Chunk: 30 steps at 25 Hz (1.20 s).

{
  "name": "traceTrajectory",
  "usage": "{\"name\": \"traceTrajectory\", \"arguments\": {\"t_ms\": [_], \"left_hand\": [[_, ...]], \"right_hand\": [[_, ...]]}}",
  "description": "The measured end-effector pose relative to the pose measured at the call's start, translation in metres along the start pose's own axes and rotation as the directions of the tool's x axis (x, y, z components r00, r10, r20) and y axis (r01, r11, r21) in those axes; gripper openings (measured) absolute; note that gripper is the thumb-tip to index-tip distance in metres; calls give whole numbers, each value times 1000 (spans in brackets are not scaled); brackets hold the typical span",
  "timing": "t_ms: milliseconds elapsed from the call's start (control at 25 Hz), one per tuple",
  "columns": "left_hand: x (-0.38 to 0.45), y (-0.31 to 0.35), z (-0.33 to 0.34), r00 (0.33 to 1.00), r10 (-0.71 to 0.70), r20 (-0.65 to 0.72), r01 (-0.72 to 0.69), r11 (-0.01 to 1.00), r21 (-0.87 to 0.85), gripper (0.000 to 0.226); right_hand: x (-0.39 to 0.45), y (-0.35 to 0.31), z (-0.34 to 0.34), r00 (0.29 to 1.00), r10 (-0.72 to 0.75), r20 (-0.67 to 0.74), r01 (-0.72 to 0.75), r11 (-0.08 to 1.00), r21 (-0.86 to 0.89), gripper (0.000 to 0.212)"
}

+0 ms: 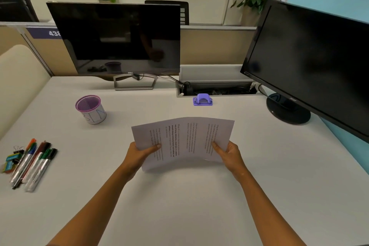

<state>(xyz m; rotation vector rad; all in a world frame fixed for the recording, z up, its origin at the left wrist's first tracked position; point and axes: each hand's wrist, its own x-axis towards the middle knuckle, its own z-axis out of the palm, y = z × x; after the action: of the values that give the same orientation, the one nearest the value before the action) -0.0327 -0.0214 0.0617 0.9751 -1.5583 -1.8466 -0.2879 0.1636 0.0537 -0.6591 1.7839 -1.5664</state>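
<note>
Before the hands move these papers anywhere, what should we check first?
1. The left grip pinches the papers at their left edge: ok.
2. The right grip pinches their right edge: ok.
3. Sheets squared into one neat stack: not ok, they look fanned and bowed.
4. Bare desk between the papers and the hole punch: ok.
5. The pen cup and markers lie well clear to the left: ok.
6. Number of sheets: cannot tell.

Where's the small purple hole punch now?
Head view: the purple hole punch sits on the white desk, centre-right, just before the grey cable tray, beyond the held printed sheets.
</note>
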Motion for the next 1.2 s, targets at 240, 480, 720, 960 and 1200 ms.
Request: {"name": "traceTrajectory", "arguments": {"t_ms": [240,480,720,960,1200], "left_hand": [[1,-10,1,998,-12,-69,12,1000,1,53],[-1,-8,28,993,16,-115,-42,973,-225,33],[-11,-18,71,957,-255,-138,139,820,-555,51],[-19,-35,83,914,-356,-196,210,827,-522,44],[6,-31,43,842,-426,-332,265,862,-433,28]], "right_hand": [[2,7,1,1000,6,18,-5,1000,-24,27],[-3,12,19,937,156,-312,-58,951,303,79],[-13,23,61,986,165,-17,-128,823,554,41],[1,27,66,961,205,-188,-114,906,407,37],[19,48,14,937,266,-224,-254,964,81,31]]}}
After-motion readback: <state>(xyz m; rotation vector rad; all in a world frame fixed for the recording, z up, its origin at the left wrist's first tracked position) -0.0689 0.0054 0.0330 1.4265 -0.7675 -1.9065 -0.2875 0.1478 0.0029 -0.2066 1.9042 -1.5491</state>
